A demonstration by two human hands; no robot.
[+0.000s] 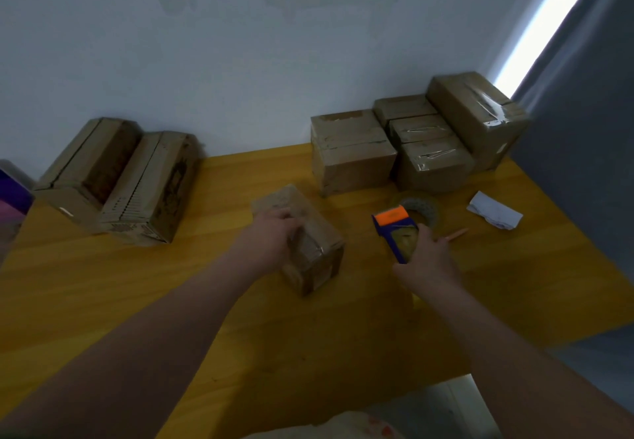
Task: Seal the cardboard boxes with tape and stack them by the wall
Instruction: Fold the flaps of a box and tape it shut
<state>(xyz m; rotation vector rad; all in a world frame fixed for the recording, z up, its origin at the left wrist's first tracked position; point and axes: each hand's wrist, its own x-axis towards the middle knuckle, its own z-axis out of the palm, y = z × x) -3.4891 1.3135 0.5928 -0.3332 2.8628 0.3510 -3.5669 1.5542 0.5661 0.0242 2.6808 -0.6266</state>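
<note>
Here hands grip box, tape dispenser.

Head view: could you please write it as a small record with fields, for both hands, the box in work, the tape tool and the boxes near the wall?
left hand: holds the small box from above
small box: lies on the yellow table, centre; shiny tape on its near end
right hand: grips the tape dispenser, right of the box
taped boxes: grouped at the wall, back right
other boxes: two, back left; sealing unclear
loose items: white paper, pencil
</note>
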